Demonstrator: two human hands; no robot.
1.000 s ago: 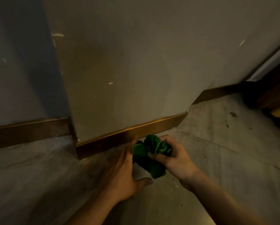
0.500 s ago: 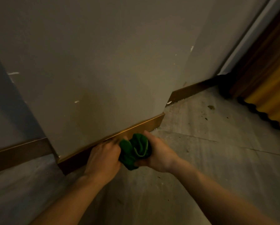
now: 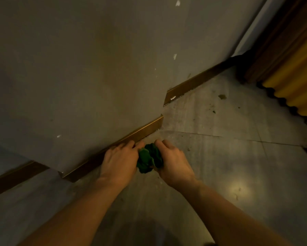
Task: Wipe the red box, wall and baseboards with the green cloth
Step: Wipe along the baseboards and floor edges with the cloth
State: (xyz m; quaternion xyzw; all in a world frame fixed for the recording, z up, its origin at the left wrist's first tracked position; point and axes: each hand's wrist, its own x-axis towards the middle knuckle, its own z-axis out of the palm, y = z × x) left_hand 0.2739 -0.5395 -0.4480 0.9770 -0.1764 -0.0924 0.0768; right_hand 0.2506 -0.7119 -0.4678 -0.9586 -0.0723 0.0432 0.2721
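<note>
Green cloth (image 3: 149,159) bunched between both hands, low over the floor (image 3: 220,174), just beside the baseboard (image 3: 131,137) at the wall (image 3: 95,68) foot. Left hand (image 3: 120,160) and right hand (image 3: 172,162) each closed on the cloth.

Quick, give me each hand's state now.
Left hand: closed on the green cloth.
Right hand: closed on the same cloth.

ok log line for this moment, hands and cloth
left hand grip on bunched green cloth | right hand grip on it too | beside brown baseboard strip | wiping not visible
</note>
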